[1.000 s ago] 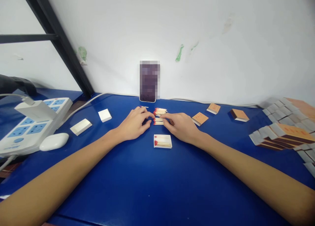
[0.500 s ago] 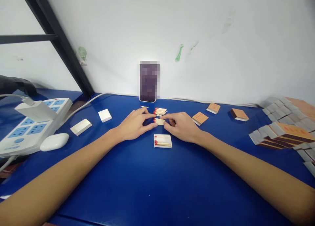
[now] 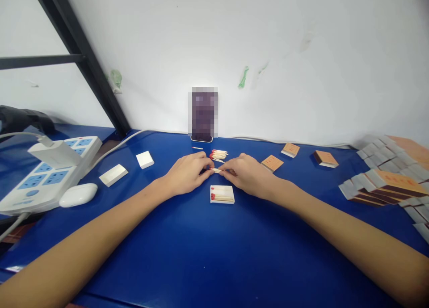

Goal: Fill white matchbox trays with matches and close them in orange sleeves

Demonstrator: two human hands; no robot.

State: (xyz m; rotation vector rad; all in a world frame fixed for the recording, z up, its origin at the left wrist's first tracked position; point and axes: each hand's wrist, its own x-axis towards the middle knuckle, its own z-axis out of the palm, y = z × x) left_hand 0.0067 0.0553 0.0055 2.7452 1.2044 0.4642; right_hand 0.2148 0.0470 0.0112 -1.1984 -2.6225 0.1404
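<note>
My left hand (image 3: pixel 188 174) and my right hand (image 3: pixel 247 174) meet at the middle of the blue table (image 3: pixel 208 250). Together their fingertips pinch a small bunch of matches (image 3: pixel 216 170) just above the table. Behind the hands lies a loose pile of red-tipped matches (image 3: pixel 219 154). Just in front of the hands sits an open white matchbox tray (image 3: pixel 222 194) with matches in it. A single match (image 3: pixel 197 148) lies further back.
A phone (image 3: pixel 203 115) leans on the wall. At left are a white power strip with a charger (image 3: pixel 43 171), a white earbud case (image 3: pixel 78 195) and two white trays (image 3: pixel 113 175). Matchbox sleeves (image 3: pixel 272 163) lie at right, with stacks of flat sleeves (image 3: pixel 385 178) at the far right edge.
Both hands have drawn the bunch of matches out of the pile and toward me, closing their fingers tighter on it. The view shifted slightly.
</note>
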